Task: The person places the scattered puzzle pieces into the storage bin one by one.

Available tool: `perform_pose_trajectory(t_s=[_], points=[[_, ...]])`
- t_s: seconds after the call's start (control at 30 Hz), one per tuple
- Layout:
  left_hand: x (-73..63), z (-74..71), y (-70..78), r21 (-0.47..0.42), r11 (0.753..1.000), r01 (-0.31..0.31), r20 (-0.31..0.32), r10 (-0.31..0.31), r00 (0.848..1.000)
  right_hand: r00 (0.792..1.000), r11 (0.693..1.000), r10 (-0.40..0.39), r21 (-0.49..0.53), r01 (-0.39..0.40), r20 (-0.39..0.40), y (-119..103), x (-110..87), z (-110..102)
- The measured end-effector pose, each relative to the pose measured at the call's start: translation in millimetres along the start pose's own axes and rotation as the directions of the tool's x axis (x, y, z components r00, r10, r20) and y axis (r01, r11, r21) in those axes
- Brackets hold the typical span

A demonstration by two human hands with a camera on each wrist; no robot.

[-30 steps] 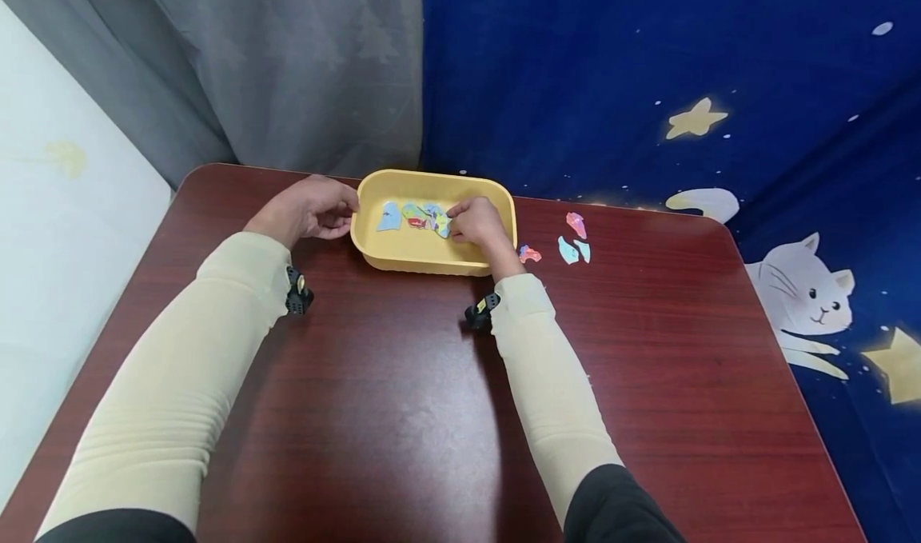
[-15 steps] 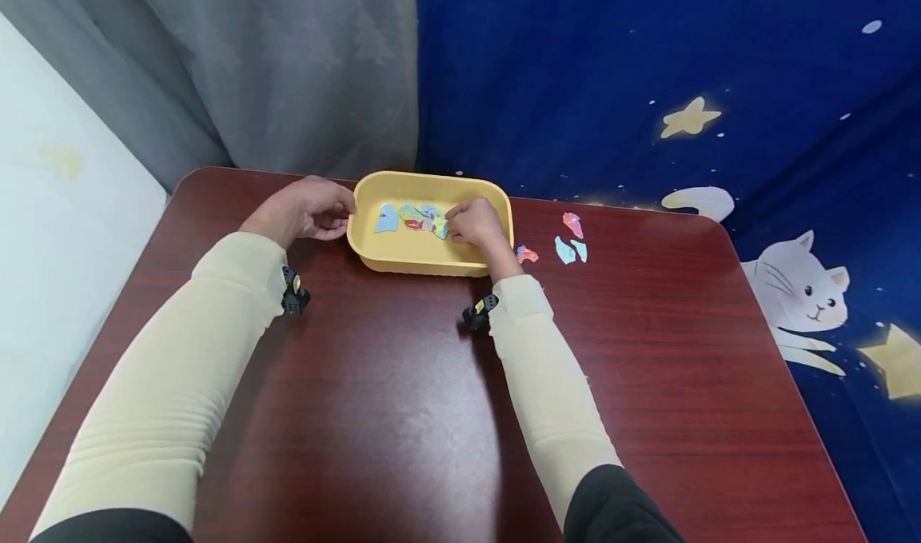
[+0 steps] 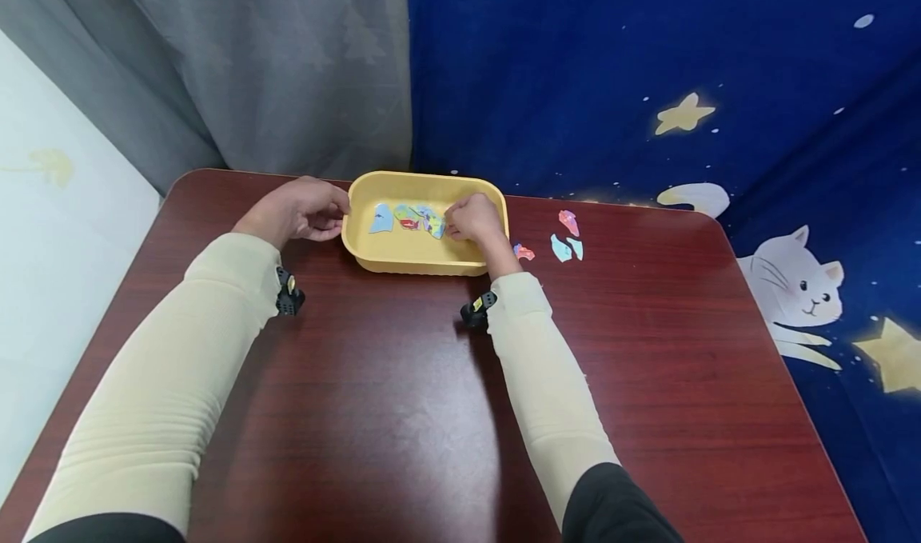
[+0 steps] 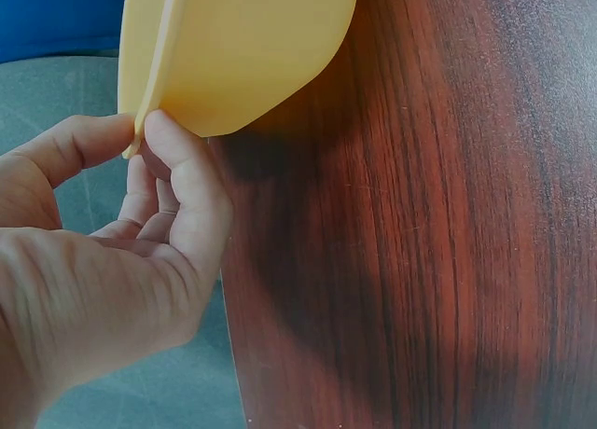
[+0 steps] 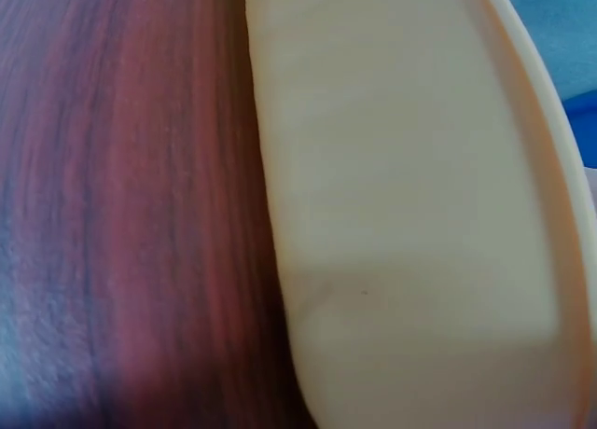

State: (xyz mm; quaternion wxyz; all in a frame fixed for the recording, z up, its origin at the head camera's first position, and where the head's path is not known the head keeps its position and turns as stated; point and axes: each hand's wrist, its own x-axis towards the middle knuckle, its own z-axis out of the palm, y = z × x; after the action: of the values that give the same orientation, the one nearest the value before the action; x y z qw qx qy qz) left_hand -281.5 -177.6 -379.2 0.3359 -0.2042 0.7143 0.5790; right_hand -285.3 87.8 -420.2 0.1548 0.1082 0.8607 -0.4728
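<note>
My left hand (image 3: 314, 209) pinches the left end of a yellow plastic tray (image 3: 424, 267) by its rim (image 4: 149, 103); the left wrist view shows thumb and forefinger on either side of it. My right hand (image 3: 475, 221) reaches inside the tray, fingers bent, at the right edge of several flat, irregular coloured pieces. Among these are a light blue piece (image 3: 382, 218) lying apart on the left, a green and red piece (image 3: 408, 217), and a yellow and blue piece (image 3: 435, 223) beside my right fingertips. Whether those fingertips hold a piece is hidden. The right wrist view shows only the tray's outer wall (image 5: 410, 205) and table.
To the tray's right on the dark red table (image 3: 683, 327) lie a pink piece (image 3: 568, 222), a red and blue piece (image 3: 524, 252) and two pale blue pieces, a larger (image 3: 560, 248) and a smaller one (image 3: 576, 248). Grey and blue curtains (image 3: 576, 87) hang behind.
The whole head view drifts slightly left. Relative to the tray, both hands stay almost where they were; my right fingers have curled in a little beside the pieces.
</note>
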Motion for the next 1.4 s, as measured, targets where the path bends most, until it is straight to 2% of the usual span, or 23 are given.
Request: perform_pose_trajectory(t_s=[0.33, 0.57, 0.77, 1.1, 1.4], points=[[1.1, -0.4, 0.2, 0.003, 1.0, 0.01, -0.004, -0.01, 1.0, 0.998, 0.999, -0.037, 0.021, 0.037, -0.041, -10.4, -3.4, -17.2], [2.1, -0.4, -0.7, -0.008, 1.0, 0.009, -0.008, -0.009, 1.0, 0.998, 0.999, -0.025, 0.033, 0.028, -0.065, -19.1, -4.5, -37.0], [1.4, -0.3, -0.7, -0.009, 1.0, 0.009, -0.012, -0.009, 1.0, 0.995, 0.996, -0.015, 0.087, 0.024, -0.101, -21.5, -8.3, -59.8], [-0.4, 0.6, -0.3, -0.004, 1.0, 0.006, -0.011, -0.006, 1.0, 0.989, 0.991, -0.029, 0.126, 0.047, -0.147, -8.4, -13.8, -100.9], [-0.3, 0.1, -1.0, -0.003, 1.0, -0.001, -0.005, 0.001, 1.0, 0.985, 0.995, 0.009, 0.101, 0.008, -0.173, 10.0, -24.7, -127.1]])
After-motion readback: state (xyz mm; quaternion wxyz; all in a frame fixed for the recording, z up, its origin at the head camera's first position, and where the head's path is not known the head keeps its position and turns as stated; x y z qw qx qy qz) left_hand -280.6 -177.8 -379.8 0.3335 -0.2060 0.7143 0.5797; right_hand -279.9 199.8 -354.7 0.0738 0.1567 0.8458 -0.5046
